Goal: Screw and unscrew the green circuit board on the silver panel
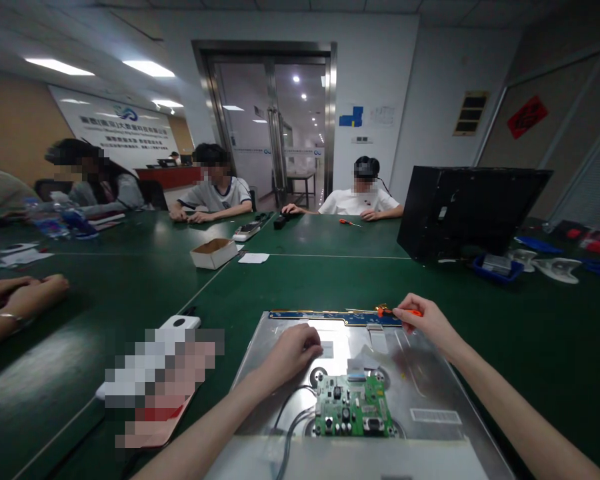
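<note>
A silver metal display panel [425, 387] lies flat on the green table, close to me. On its lower middle sits a green circuit board [353, 405] with grey cables at its left. A narrow blue circuit strip [320, 317] runs along the panel's far edge. My right hand [423, 320] pinches an orange-handled screwdriver [411, 312] at the right end of that strip. My left hand [297, 350] rests over the panel's upper left, fingers curled together; whether they hold anything is hidden.
Left of the panel lie a white power strip [183, 323] and a pink phone-like object [165, 427]. Farther off are an open box [214, 253], a black monitor casing [475, 213] and a blue tray [497, 268]. Another person's hands [35, 293] rest at the left.
</note>
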{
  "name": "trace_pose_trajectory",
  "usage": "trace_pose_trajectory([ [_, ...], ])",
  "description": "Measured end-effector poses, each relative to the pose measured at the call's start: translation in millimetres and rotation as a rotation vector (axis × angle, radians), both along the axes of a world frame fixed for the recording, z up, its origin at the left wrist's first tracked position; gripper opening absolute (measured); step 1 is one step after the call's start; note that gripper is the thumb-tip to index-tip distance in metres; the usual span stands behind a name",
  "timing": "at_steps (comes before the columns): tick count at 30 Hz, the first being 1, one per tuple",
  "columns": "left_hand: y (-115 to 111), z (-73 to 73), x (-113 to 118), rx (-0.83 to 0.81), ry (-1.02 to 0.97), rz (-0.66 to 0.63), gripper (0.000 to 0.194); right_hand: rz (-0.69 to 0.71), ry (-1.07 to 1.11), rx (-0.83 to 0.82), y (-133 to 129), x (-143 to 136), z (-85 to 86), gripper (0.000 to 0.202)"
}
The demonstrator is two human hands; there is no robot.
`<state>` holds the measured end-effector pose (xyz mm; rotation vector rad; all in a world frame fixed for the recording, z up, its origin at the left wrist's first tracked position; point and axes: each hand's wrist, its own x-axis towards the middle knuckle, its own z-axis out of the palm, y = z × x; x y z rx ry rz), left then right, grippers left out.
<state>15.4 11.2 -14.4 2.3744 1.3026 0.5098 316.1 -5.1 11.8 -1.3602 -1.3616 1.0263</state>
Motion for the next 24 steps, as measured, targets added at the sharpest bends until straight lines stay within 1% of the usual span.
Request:
trace_pose_trajectory([
  [2, 1, 0.4, -1, -0.028, 0.011, 0.027, 0.010, -0.021, 0.054, -0.014, 0, 0, -8.8, 0.046],
  [5, 2, 3.7, -4, -0.053, 0.044, 0.033, 0.014, -0.052, 0.123, -0.025, -1, 1, -21.0, 0.045],
  [8, 1, 9.8, -6, -0.063, 0.063, 0.024, 0.016, -0.061, 0.167, -0.026, -3, 1, -28.3, 0.044],
  [11, -1, 15.1, -2, -0.053, 0.063, 0.006, 0.015, -0.055, 0.197, -0.014, -5, 0, -29.8, 0.044],
  [15, 1, 17.0, 6, -0.027, 0.069, -0.075, 0.010, -0.050, 0.217, 0.007, -7, -2, -28.6, 0.044],
  [17, 4, 18.3, 7, -0.028, 0.077, -0.087, 0.009, -0.048, 0.217, 0.008, -7, -3, -28.5, 0.045],
  [21, 12, 25.8, -6, -0.018, 0.012, 0.018, 0.014, -0.047, 0.212, 0.006, -8, -5, -27.8, 0.045],
  [24, 13, 28.5, -15, -0.046, 0.007, 0.017, 0.015, -0.047, 0.212, 0.004, -9, -5, -26.4, 0.046],
])
